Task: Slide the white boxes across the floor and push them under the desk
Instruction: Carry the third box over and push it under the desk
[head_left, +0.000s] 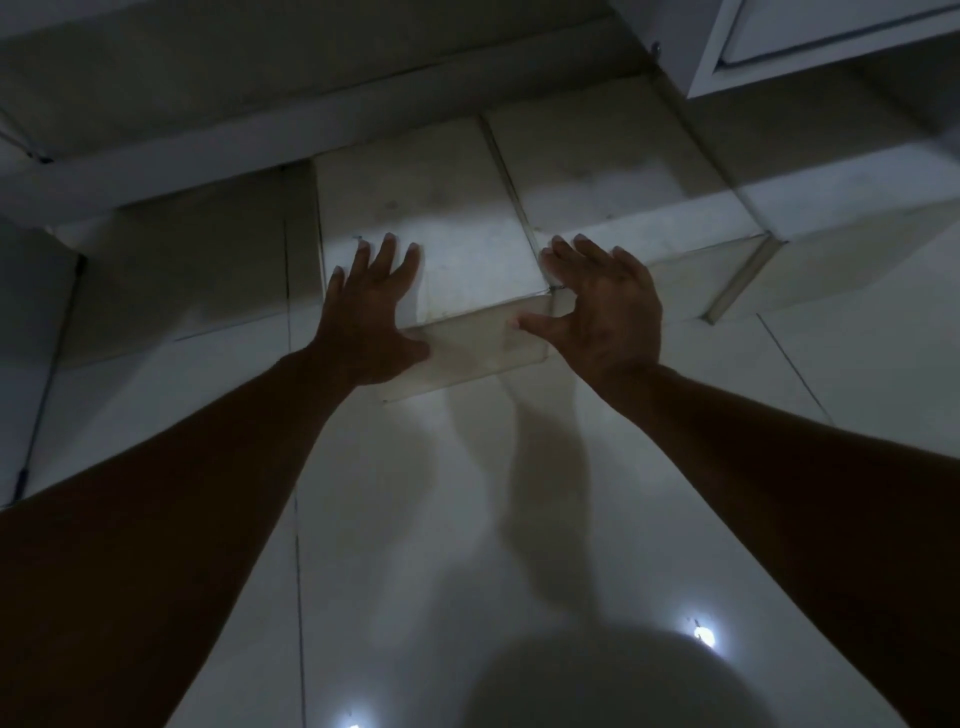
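Two bare hands press on a white rectangular cardboard box (457, 270) on the pale tiled floor (415, 519), partly under the grey desk edge (260, 166). Left hand (363, 317) lies flat on its top, fingers spread wide. Right hand (602, 306) arches over its right corner, fingers spread. Similar closed white boxes (623, 171) sit alongside, contents unseen.
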